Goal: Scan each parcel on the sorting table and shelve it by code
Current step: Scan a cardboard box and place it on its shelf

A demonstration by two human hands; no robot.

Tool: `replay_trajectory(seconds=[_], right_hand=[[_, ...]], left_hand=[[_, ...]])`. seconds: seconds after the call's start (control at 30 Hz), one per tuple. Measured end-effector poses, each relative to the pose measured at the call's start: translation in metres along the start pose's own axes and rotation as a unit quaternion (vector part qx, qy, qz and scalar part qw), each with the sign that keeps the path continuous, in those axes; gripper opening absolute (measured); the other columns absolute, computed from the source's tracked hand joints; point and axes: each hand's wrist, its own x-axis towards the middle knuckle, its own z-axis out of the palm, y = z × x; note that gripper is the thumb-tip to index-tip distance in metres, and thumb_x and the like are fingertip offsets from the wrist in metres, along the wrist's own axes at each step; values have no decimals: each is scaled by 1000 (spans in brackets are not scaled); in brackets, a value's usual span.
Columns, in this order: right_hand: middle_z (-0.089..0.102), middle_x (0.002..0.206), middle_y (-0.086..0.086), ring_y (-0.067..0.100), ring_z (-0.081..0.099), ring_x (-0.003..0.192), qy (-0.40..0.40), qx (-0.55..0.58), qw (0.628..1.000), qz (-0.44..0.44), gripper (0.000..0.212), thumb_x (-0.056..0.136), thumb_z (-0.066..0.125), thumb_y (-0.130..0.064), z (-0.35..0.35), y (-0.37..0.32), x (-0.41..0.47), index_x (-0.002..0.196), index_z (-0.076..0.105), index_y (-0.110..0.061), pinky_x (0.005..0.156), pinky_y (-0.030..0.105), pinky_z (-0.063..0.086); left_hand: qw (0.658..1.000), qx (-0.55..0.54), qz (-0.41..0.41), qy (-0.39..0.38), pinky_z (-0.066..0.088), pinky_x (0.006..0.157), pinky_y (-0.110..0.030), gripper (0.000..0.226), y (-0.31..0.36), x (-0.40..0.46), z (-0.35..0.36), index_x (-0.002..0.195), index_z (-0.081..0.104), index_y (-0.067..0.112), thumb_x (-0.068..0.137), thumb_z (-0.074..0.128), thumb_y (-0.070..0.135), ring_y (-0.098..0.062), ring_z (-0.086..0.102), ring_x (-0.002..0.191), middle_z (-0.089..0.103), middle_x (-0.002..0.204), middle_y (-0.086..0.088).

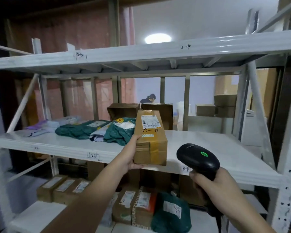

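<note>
Right hand: right hand (pixel 213 187) is nearest the camera, fingers wrapped tight round the grip of a black handheld barcode scanner (pixel 198 159) with a green light on top.
Left hand: left hand (pixel 131 155) is clamped on the near left end of a long brown cardboard parcel (pixel 150 137), thumb under, fingers up its side.
Parcel position: its near end sits on the front edge of the white middle shelf (pixel 208 145), by the handwritten "3-4" mark.
Long axis: runs from the front edge toward the back, label facing up.
Neighbours: crumpled green plastic mailer bags (pixel 119 132) lie just left; brown boxes (pixel 156 111) stand behind.
Coming move, judged: a straight push inward by the left hand, the nearer one.
</note>
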Motion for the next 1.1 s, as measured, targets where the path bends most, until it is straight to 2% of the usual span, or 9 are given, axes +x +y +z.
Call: replay_trajectory(seconds=[0.13,0.2,0.27,0.33,0.47,0.63,0.83,1.0,1.1], right_hand=[[58,44,1,11,53,40,-14,-1,1000,11,27,89,67,-17,27,-8,26,65,62,-7,43,13,40],[59,44,0,8,53,40,-2,-1,1000,15,27,89,68,-16,40,-9,34,64,62,-7,43,11,38],[61,46,0,6,53,40,13,2,1000,28,25,88,68,-14,53,-9,40,64,64,-6,43,11,37],[63,47,2,8,55,42,18,6,999,47,25,87,69,-13,68,-10,45,64,67,-6,45,13,41],[59,44,10,16,58,44,20,15,996,86,35,87,69,-16,100,-12,53,53,63,-8,49,18,46],[58,47,16,20,56,45,44,38,991,119,23,87,70,-13,131,-19,60,71,67,3,52,26,48],[60,48,7,14,58,45,88,10,990,112,17,88,69,-19,146,-20,57,72,66,-14,52,24,47],[59,48,12,17,55,44,139,-2,984,110,26,88,69,-15,138,-13,42,63,62,-9,51,28,44],[64,60,23,20,58,48,169,6,976,134,16,87,69,-14,124,-8,23,75,66,-3,53,31,46]], left_hand=[[998,59,7,-16,64,74,-41,112,14,48,-22,143,54,28,64,40,105,-30,74,103,75,117,-10],[980,192,52,-5,63,74,-38,127,12,68,-36,145,48,32,53,18,114,-28,76,96,74,115,-8],[924,351,143,57,56,75,-36,110,12,67,-45,134,50,32,68,2,105,-23,74,91,73,108,-3],[849,425,280,142,49,83,-39,82,9,71,-50,136,48,32,89,11,88,-20,63,110,60,126,3],[781,443,439,18,46,101,-33,55,8,83,-61,143,47,41,97,45,70,-6,41,128,34,141,19],[759,481,438,-11,47,105,-34,58,11,116,-69,147,42,41,97,54,66,-8,45,130,38,146,20],[705,556,437,53,32,118,-39,57,22,149,-74,154,39,32,103,48,58,-17,40,140,47,154,9],[684,549,477,62,14,128,-45,59,19,142,-59,159,33,26,104,57,29,-26,16,158,26,170,-3],[679,495,542,-24,2,125,-37,56,12,114,-27,157,36,31,104,54,34,-21,6,160,19,172,3]])
